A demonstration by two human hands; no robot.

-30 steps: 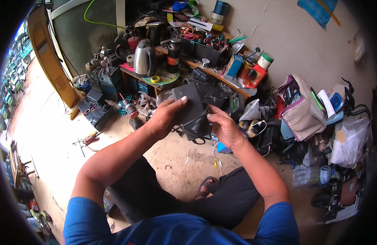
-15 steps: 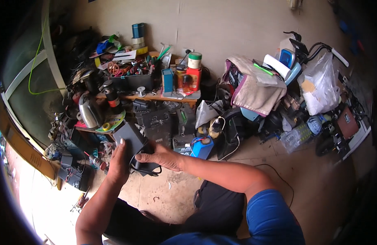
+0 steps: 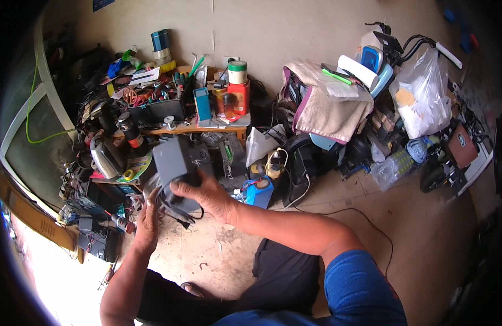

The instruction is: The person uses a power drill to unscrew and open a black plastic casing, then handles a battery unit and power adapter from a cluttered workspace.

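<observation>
A dark grey rectangular box is held up, tilted, in front of me, with thin black cable looped and hanging at its lower end. My right hand is closed on the box's right side, its thumb across the near end. On the other side my left hand is upright, its fingers at the lower left edge by the cable; they are slightly blurred and partly hidden. The cable's loose end dangles between both hands.
A low wooden bench behind carries a black tool bin, tapes and jars. A steel kettle stands left. Near the bench lies a blue battery pack. An electric scooter with hanging bags stands right, and a cable crosses the floor.
The box has turned and tipped, showing more of its end face. My right hand has shifted a little up its side, the left slightly lower. The cable hangs looser and the view has shifted.
</observation>
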